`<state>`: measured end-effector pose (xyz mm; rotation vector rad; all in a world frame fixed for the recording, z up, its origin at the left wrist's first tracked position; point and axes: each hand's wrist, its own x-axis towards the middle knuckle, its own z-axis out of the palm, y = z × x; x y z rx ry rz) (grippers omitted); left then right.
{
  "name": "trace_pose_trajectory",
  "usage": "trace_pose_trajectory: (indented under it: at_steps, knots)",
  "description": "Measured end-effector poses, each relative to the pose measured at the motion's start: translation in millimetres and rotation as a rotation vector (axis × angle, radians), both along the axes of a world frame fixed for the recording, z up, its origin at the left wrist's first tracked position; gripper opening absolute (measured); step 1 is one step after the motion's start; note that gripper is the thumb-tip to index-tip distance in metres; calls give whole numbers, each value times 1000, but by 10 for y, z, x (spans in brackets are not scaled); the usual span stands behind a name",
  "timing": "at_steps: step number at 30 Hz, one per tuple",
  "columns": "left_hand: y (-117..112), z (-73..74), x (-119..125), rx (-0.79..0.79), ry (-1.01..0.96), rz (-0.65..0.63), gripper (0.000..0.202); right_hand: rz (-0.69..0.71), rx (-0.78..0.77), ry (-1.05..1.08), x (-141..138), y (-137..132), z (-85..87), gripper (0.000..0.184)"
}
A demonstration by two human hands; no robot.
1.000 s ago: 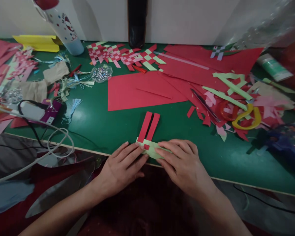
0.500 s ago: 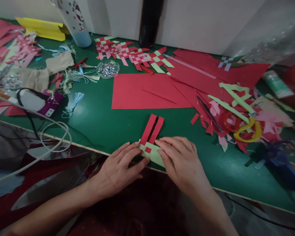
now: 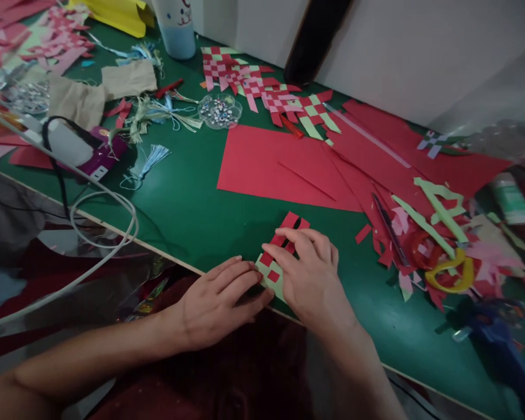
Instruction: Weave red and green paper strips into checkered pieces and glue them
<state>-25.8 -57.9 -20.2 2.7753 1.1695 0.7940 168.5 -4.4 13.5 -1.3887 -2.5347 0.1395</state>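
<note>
At the table's near edge lies a small weave of red and pale green paper strips point(image 3: 276, 287). Two red strips point(image 3: 284, 224) stick out from its far side. My left hand point(image 3: 223, 294) is closed at the left edge of the weave, its fingers bent and the thumb along the near side. Over the weave's right part sits my right hand point(image 3: 312, 271), closed, with thumb and finger at the left red strip. It hides much of the right strip and of the green paper.
Red paper sheets point(image 3: 262, 166) lie beyond my hands, with finished woven pieces point(image 3: 254, 87) and a dish of beads point(image 3: 220, 111) behind. Yellow-handled scissors point(image 3: 450, 274), paper scraps and a blue glue gun point(image 3: 499, 332) are at right. A white cable point(image 3: 133, 227) loops at left.
My right hand has moved from the right edge of the weave onto the red strips. My left hand stays at the left edge. The camera view has turned, so the table appears tilted.
</note>
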Motion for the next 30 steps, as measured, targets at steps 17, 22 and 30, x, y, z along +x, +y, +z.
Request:
trace_pose_trajectory:
  at_steps: [17,22,30]
  knots:
    - [9,-17,-73,-39,38,-75,32,-65,-7,161,96,-153,-15,18]
    - [35,9,-128,-72,12,-145,29,-91,-7,150,56,-166,-38,20]
    - [3,-17,-135,-128,55,-145,43,-129,-59,203,22,-215,-43,21]
